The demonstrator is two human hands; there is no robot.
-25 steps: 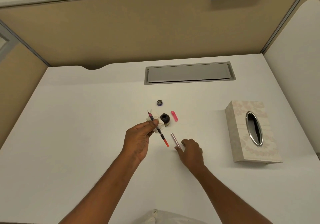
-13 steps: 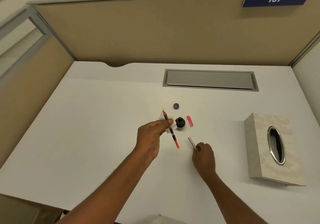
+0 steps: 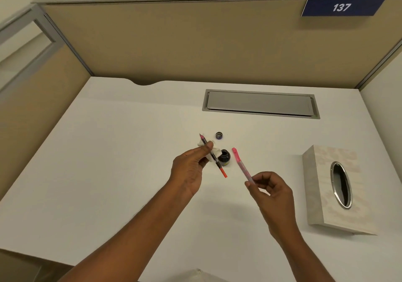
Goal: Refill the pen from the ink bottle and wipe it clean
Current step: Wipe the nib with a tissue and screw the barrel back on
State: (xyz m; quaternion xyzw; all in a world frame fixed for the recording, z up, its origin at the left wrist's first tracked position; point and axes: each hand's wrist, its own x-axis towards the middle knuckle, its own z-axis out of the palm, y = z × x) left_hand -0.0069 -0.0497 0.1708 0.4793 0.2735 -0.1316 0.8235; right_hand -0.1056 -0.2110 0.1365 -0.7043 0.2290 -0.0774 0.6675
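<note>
My left hand (image 3: 191,168) pinches the pen's dark inner part (image 3: 214,158), its red end pointing toward me, together with a crumpled white tissue (image 3: 215,151). Just right of it stands the open black ink bottle (image 3: 224,156) on the desk. Its round lid (image 3: 219,135) lies a little farther back. My right hand (image 3: 272,191) pinches the near end of the silvery pink pen barrel (image 3: 244,170) and holds it above the desk. The barrel's far end lines up with a pink cap (image 3: 235,151) beside the bottle; whether they touch is unclear.
A pale tissue box (image 3: 335,190) with an oval metal opening lies at the right. A grey cable hatch (image 3: 260,104) is set into the white desk (image 3: 108,173) farther back. Beige partition walls close off the desk behind and at both sides.
My right hand has picked the pen barrel up off the desk and raised it. My left hand keeps its hold on the inner part and tissue. The camera has swung left.
</note>
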